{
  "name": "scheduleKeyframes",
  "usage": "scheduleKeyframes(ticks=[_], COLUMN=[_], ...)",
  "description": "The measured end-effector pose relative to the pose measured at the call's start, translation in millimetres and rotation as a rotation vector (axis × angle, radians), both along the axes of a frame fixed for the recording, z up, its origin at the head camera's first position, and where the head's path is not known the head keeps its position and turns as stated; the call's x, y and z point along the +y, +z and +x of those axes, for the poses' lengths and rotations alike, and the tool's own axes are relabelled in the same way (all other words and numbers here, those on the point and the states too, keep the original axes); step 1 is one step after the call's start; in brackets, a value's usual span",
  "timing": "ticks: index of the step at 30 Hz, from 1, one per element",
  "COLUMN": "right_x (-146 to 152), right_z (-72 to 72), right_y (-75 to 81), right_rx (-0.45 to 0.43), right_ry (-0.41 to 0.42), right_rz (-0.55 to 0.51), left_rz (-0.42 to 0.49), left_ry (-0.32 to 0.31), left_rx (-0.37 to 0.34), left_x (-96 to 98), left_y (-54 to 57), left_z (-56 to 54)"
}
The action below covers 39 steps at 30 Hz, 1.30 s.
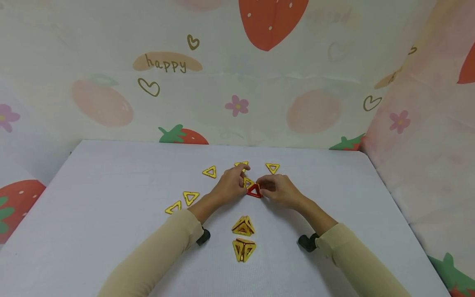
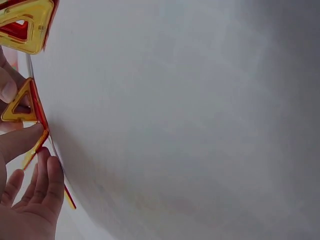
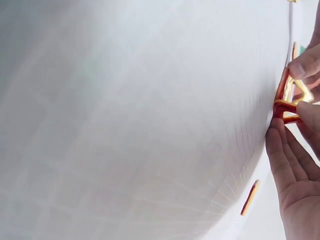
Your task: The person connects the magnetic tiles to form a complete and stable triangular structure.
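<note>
In the head view, both hands meet over a small build of triangular magnetic tiles at mid-table. A red tile (image 1: 254,195) lies flat, with a yellow tile (image 1: 244,183) tilted up along its far left side. My left hand (image 1: 231,184) pinches the yellow tile between thumb and fingers; its orange edge (image 2: 34,148) shows in the left wrist view. At the red tile's right side, my right hand (image 1: 281,190) pinches another triangular tile, reddish orange (image 3: 281,108) in the right wrist view. That tile stands up from the base, and fingers partly hide it.
Two tile pyramids, one farther (image 1: 241,233) and one nearer (image 1: 237,246), stand closer to me. Loose yellow tiles lie at far left (image 1: 213,174), behind the left hand (image 1: 241,163), at far right (image 1: 272,165) and by the left forearm (image 1: 191,193). The table's back edge meets a printed cloth.
</note>
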State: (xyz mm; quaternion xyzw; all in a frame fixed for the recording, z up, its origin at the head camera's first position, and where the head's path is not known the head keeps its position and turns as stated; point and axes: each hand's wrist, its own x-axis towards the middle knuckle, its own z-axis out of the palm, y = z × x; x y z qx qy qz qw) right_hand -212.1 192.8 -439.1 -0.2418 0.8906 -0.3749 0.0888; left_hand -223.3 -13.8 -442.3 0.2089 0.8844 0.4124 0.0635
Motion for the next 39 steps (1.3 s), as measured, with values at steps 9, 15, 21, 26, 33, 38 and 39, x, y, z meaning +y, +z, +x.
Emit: scheduleKeyframes(ticks=[9,15,21,26,33,38,39], right_x=[0.8,1.4,1.3,0.2,-2.6,-4.4,-4.8], right_z=[-1.2,-1.4,-0.5,-0.9,-1.8,-2.0,-2.0], right_y=[-0.4,-0.5,-1.1,-1.2,-0.3,-1.6,-1.9], right_rx=[0.007,0.005,0.009,0.029,0.061,0.057,0.060], right_ry=[0.006,0.009,0.006,0.011,-0.015,-0.028,-0.028], right_rz=[-0.004,-0.013,-0.021,-0.004,0.026,0.025,0.026], left_rz=[0.009,0.002,0.029,0.009,-0.015,-0.026,-0.025], left_ry=[-0.023,-0.014,-0.045,-0.081,-0.077,-0.086,-0.088], left_rx=[0.007,0.005,0.012,0.022,0.047,0.043,0.041], left_x=[0.0,-0.5,-3.6,-3.8,-3.2,-3.1,-3.1], left_y=[-1.6,0.8,0.9,1.0,1.6,0.9,0.8], left_z=[0.6,1.6,0.5,0.2,-0.3,-0.6,-0.8])
